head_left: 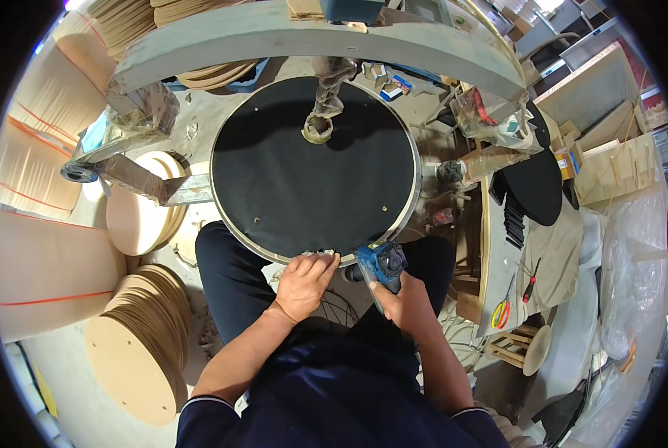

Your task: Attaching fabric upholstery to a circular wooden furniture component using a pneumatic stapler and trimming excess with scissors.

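Observation:
In front of me lies a large round disc (311, 179) covered in black fabric, with a pale rim around it. My left hand (308, 280) is closed over the near edge, its fingers bent and pressed together on the fabric there. Something whitish shows beside its fingertips, too small to name. To its right, my right hand (407, 302) grips a blue staple gun (382, 261). The tool's front end is close against the disc's near rim. Whether its nose touches the fabric cannot be made out.
A grey curved metal frame (319, 41) arches over the disc, with a plastic-wrapped post (332, 93) hanging down. Stacks of round boards (136, 366) stand at left. On the right-hand table (532, 261) lie scissors (502, 310) and a screwdriver (530, 282); a wooden stool (535, 351) is below.

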The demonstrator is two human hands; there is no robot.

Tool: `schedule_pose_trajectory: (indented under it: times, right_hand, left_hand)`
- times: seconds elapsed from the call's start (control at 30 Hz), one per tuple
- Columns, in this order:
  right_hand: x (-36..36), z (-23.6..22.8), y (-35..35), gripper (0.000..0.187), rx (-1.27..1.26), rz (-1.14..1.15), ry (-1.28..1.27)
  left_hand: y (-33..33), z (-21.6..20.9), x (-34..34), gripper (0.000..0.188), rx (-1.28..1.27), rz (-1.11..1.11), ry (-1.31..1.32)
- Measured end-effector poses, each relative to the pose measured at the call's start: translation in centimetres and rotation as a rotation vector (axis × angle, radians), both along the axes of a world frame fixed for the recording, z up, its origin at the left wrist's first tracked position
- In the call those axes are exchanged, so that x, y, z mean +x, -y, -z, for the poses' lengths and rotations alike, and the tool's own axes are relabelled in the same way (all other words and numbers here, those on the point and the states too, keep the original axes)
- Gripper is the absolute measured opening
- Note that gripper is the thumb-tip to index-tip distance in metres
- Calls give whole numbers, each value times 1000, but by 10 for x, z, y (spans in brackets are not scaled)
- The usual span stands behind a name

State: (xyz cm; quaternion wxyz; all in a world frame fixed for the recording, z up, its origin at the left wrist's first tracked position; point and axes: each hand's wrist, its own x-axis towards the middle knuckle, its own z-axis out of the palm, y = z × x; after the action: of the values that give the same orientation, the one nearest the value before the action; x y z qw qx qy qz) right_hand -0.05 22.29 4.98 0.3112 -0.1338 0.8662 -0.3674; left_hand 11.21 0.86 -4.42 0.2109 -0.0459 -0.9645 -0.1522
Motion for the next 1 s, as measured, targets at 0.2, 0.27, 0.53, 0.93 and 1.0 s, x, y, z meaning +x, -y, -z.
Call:
schedule_pose_trajectory:
  times: [0.2,0.27,0.53,0.93,1.0]
  right_hand:
    - [4,5,-4,37,-31,-37,-54]
    - [7,9,0,38,-59,-36,-43]
    - [7,7,-6,50,70,-6,-28]
    - [8,-15,-14,30,-144,237,168]
    - [6,-17,-10,30,-148,227,184]
  left_hand:
    - [-10,-2,-3,57,25,0,36]
    - [-12,-3,-3,57,37,5,35]
    - [-16,0,-3,47,77,81,4]
    - [32,-19,8,47,195,49,-12]
    - [42,-8,19,45,141,72,15]
